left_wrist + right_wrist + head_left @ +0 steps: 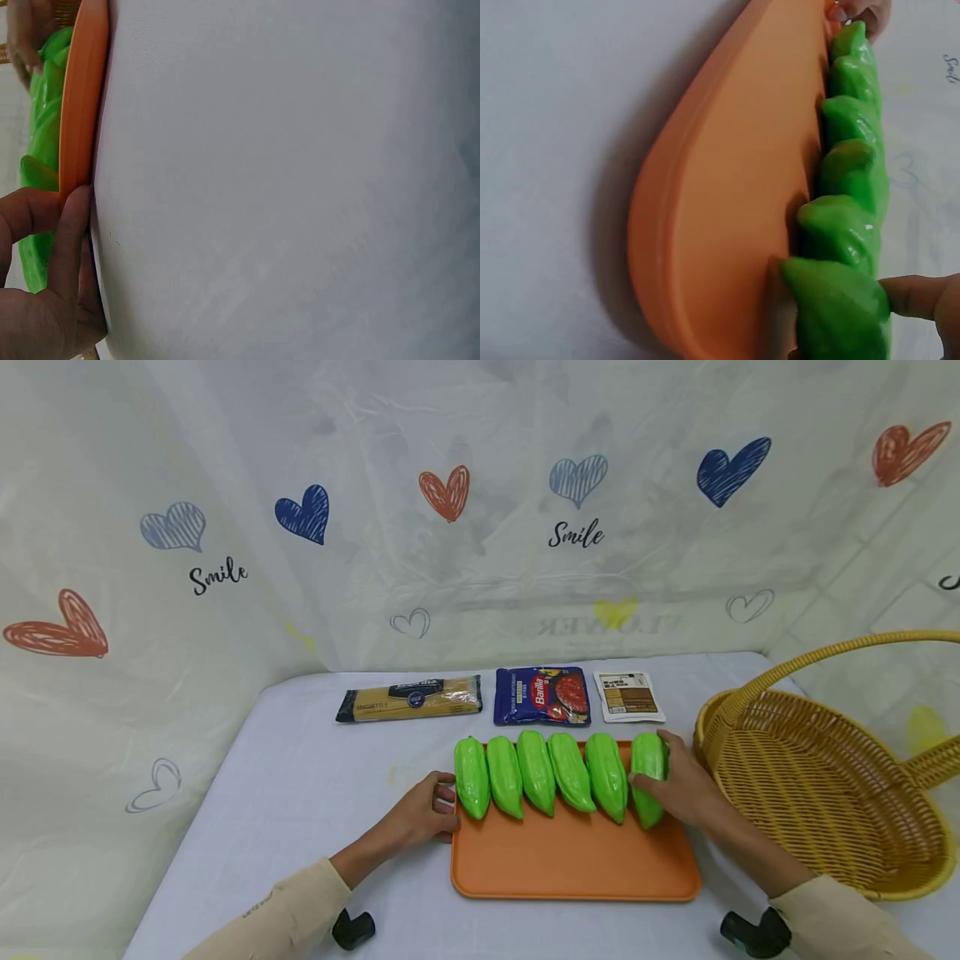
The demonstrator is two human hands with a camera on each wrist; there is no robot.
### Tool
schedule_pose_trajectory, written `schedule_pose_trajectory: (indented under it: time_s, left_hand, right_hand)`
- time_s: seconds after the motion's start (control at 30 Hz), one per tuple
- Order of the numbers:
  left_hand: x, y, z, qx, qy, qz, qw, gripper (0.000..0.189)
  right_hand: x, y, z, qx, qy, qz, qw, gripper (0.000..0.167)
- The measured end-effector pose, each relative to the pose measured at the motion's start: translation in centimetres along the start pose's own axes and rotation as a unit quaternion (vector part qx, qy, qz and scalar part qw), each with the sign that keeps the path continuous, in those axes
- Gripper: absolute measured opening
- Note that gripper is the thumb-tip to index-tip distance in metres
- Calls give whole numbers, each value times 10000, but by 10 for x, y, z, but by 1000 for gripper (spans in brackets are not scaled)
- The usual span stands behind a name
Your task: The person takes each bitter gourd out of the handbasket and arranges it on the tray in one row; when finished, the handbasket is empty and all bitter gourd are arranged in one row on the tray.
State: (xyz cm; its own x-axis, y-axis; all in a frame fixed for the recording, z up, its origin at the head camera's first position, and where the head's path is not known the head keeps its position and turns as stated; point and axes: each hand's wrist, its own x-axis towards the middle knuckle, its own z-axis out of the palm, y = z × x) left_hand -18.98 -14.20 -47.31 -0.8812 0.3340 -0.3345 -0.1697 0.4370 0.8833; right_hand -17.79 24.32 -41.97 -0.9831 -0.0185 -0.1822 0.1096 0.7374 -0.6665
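Several glossy green gourd-like vegetables with pointed ends stand side by side along the far half of an orange tray. My right hand grips the rightmost green gourd, its thumb on the near side and fingers at the far end. That gourd looks larger in the right wrist view, with part of the hand cut off by the frame. At the tray's left edge, my left hand pinches the rim. In the left wrist view its fingers touch the tray's side wall.
Behind the tray lie a spaghetti pack, a blue Barilla sauce pouch and a white-and-brown packet. A wicker basket with a tall handle stands right of the tray, close to my right forearm. A white cloth covers the table.
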Motion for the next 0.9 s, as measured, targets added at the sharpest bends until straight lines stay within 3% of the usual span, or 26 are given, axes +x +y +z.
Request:
schedule_pose_trajectory:
  time_s: [0.27,0.5,0.9]
  left_hand:
    - [1,-1,0,-11,-8,5,10000,74]
    - [1,0,0,-9,-25,9,10000,74]
    - [1,-1,-1,-3,-26,-41,10000,74]
  right_hand:
    - [8,4,4,125,-53,400,9991,94]
    - [14,9,8,92,125,176,9997,86]
    - [15,5,9,299,290,188,9990,84]
